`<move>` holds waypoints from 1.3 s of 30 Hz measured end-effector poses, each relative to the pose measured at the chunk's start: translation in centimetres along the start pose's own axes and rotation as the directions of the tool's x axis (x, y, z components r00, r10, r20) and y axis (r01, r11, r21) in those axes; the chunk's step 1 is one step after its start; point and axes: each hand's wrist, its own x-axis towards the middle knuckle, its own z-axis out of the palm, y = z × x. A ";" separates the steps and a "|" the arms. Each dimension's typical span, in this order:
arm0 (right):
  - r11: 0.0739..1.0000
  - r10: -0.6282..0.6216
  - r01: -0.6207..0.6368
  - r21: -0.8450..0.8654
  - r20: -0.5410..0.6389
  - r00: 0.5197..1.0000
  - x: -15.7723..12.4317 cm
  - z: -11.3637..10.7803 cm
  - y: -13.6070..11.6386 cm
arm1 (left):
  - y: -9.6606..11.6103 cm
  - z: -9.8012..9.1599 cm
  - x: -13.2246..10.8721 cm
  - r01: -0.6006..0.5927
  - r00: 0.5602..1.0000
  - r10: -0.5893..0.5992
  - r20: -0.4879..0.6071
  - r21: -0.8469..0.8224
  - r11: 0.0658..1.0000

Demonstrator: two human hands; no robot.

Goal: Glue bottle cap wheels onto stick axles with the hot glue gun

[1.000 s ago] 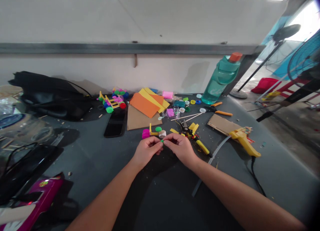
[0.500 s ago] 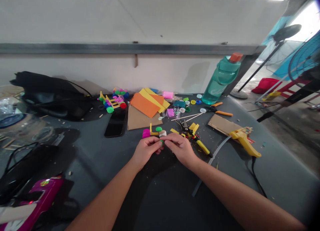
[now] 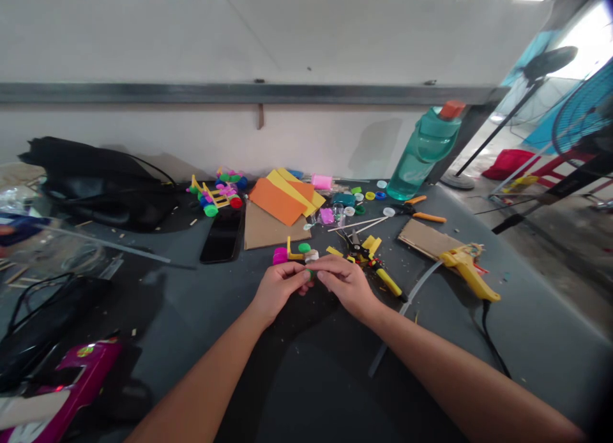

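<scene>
At the middle of the desk, my left hand (image 3: pixel 280 290) pinches a small green cap (image 3: pixel 309 274), mostly covered by the fingers. My right hand (image 3: pixel 348 286) is closed in a pinch right beside it; whatever its fingertips grip is too small to make out. Just beyond the fingers lies a small assembly with a magenta cap (image 3: pixel 280 256), an upright yellow strip (image 3: pixel 288 246), a green cap (image 3: pixel 304 247) and a white cap (image 3: pixel 311 255). Yellow-handled pliers (image 3: pixel 387 280) and yellow scraps (image 3: pixel 371 245) lie to the right of my hands.
A yellow glue gun (image 3: pixel 467 274) rests by cardboard (image 3: pixel 424 240) at right. Behind are a phone (image 3: pixel 221 237), orange paper (image 3: pixel 278 200), loose bottle caps (image 3: pixel 370 196), a teal bottle (image 3: pixel 421 156) and a finished-looking toy car (image 3: pixel 218 197). A black bag (image 3: pixel 96 181) stands left.
A blurred dark-blue object with a long translucent stick, apparently in another person's hand, has come in at the left edge. My own hands have barely moved.
</scene>
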 end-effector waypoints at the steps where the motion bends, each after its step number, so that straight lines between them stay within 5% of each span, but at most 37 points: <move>1: 1.000 0.007 -0.007 0.006 -0.004 1.000 0.0 0.0 0.0 | 0.0 0.0 0.0 0.001 1.000 -0.001 -0.003 0.005 1.000; 14: 0.997 0.073 -0.072 0.004 -0.026 0.997 0.1 0.1 0.0 | 0.1 0.0 0.1 0.029 1.000 -0.029 -0.009 0.075 0.997; 22: 0.951 0.306 -0.299 0.079 -0.100 0.947 0.3 0.4 -0.2 | 0.1 0.1 0.0 0.038 0.999 -0.037 -0.033 0.026 0.999; 39: 0.939 0.342 -0.337 0.069 -0.080 0.936 0.4 0.5 -0.1 | -0.2 0.3 0.0 -0.026 0.999 0.031 -0.042 0.118 0.993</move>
